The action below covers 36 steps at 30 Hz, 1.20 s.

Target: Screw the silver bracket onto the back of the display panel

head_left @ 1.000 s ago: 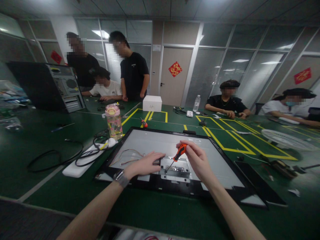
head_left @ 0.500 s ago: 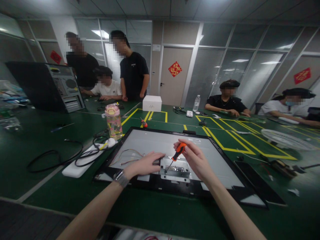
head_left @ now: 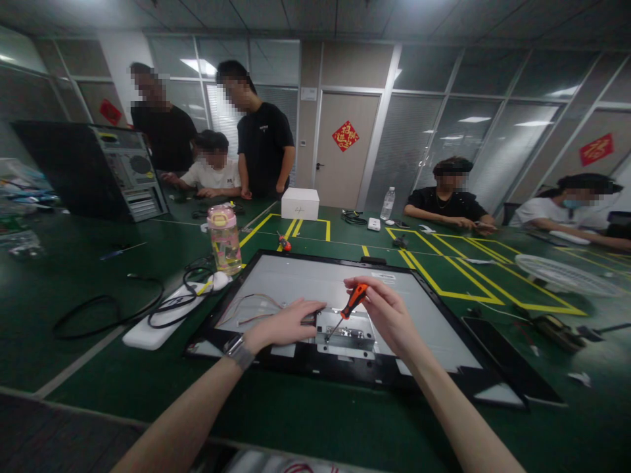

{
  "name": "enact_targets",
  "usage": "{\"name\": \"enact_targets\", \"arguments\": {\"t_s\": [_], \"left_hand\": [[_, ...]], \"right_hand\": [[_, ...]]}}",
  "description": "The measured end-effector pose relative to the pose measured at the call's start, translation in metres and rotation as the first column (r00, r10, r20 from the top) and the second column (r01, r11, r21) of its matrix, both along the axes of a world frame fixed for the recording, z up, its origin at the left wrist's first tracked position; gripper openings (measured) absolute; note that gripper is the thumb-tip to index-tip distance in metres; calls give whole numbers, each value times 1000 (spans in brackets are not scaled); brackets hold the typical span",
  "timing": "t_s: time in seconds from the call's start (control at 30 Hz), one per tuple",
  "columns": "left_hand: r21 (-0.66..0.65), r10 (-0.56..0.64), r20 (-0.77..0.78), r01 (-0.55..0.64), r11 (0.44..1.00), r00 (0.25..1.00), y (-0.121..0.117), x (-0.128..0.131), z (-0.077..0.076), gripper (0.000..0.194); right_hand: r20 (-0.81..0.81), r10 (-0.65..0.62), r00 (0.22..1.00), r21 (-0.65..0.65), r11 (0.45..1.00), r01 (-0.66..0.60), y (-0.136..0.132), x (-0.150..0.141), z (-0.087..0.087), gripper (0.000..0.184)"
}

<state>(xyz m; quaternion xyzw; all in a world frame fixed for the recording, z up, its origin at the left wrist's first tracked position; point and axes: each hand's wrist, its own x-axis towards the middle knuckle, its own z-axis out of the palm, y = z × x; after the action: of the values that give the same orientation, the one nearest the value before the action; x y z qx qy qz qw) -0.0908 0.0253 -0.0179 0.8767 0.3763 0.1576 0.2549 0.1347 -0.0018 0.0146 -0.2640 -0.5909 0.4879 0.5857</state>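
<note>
A screwdriver (head_left: 353, 303) with an orange and black handle is in the fingers of my right hand (head_left: 387, 309). It leans, and its tip meets the left part of a silver metal bracket (head_left: 352, 340). This bracket sits near the front edge of a flat display panel (head_left: 296, 276), grey-backed with a black frame, lying on the table. My left hand (head_left: 286, 323) rests flat with its fingers stretched out, touching the bracket's left side. Something dark shows partly under those fingers. Thin wires (head_left: 246, 305) run across the panel behind my left hand.
Left of the panel are a white power strip (head_left: 158, 328) with black cables and a pink-lidded bottle (head_left: 224, 240). A computer case (head_left: 89, 171) stands at far left. Behind the panel are a red-handled tool (head_left: 284, 244) and a white box (head_left: 300, 204). Several people sit or stand across the table.
My right hand and the screwdriver handle have shifted very slightly; the tip stays at the same place on the bracket. My left hand has not moved.
</note>
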Motion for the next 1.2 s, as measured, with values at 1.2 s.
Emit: {"name": "enact_targets", "arguments": {"t_s": [1.2], "left_hand": [[-17,17,-36,-18,1000,999,0,-1,-1,62]], "right_hand": [[279,-345,896,340,908,243,-1,5,1,27]]}}
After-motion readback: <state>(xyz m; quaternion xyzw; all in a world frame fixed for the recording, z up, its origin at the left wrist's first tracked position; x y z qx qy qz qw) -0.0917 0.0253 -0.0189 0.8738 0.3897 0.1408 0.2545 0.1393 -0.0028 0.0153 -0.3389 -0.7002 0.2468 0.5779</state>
